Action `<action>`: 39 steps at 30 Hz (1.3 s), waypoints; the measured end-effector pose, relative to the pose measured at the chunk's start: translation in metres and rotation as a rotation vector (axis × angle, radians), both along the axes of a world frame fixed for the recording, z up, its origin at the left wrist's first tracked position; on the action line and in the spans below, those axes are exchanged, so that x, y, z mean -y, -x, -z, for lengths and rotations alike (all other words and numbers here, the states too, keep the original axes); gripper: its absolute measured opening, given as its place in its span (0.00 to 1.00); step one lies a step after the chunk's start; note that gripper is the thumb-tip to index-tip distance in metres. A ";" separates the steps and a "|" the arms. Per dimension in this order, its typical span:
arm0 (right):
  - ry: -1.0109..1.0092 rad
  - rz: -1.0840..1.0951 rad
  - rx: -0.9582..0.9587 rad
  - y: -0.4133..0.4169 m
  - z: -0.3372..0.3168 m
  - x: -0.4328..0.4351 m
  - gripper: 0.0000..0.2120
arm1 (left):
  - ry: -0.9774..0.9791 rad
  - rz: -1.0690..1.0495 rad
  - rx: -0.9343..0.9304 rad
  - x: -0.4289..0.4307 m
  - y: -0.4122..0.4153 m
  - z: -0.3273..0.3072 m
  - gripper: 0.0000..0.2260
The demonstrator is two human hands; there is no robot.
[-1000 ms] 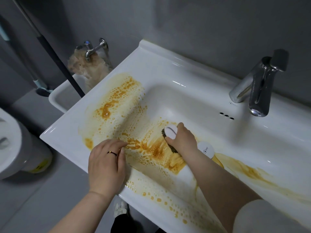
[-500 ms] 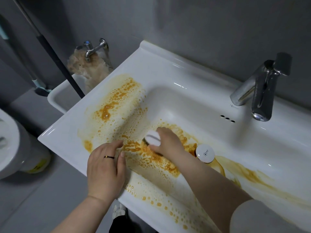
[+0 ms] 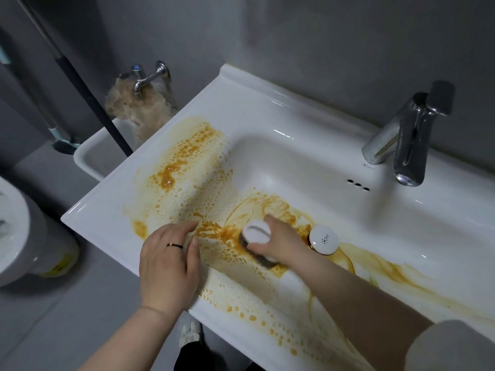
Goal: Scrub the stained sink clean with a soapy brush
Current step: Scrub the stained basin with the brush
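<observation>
A white sink [image 3: 267,108] carries orange-brown foamy stains [image 3: 187,170] over its left ledge, the basin's left floor and the front rim. My right hand [image 3: 281,242] grips a white-topped scrub brush [image 3: 257,232] with dark bristles, pressed on the stained basin floor near the front left. My left hand [image 3: 168,263], with a dark ring on one finger, rests flat on the sink's front rim, fingertips at the edge of the foam. A white drain plug [image 3: 323,239] stands just right of my right hand.
A chrome tap [image 3: 409,140] stands at the sink's back right, above several overflow holes [image 3: 357,184]. A wall tap [image 3: 144,77] with a mop head [image 3: 134,105] hangs over a small basin [image 3: 88,153] at left. A dark pole [image 3: 80,84] leans there. A toilet [image 3: 16,236] is far left.
My right hand has moved the brush back and forth across the basin floor, left and then slightly right again. The brown smear there has spread. My left hand has stayed on the rim.
</observation>
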State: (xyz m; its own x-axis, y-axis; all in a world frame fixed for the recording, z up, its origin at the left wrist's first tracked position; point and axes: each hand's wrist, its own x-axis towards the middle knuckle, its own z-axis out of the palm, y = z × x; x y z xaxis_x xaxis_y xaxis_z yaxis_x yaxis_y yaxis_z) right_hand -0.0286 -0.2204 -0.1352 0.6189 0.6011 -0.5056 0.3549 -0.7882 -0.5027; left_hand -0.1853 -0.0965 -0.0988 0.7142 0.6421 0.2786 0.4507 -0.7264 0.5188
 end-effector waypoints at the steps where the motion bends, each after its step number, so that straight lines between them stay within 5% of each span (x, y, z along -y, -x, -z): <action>1: -0.009 -0.040 -0.071 0.011 0.000 0.001 0.19 | 0.001 0.003 0.005 0.000 0.000 -0.001 0.18; 8: -0.103 0.038 -0.480 0.012 -0.027 0.015 0.09 | 0.018 -0.002 0.016 0.001 0.000 -0.001 0.19; 15: -0.038 0.061 -0.379 0.010 -0.018 0.010 0.13 | 0.006 0.011 0.016 0.001 0.000 -0.001 0.18; 39: -0.034 -0.037 -0.462 0.007 -0.030 0.067 0.13 | -0.040 0.138 0.024 0.018 0.003 -0.006 0.17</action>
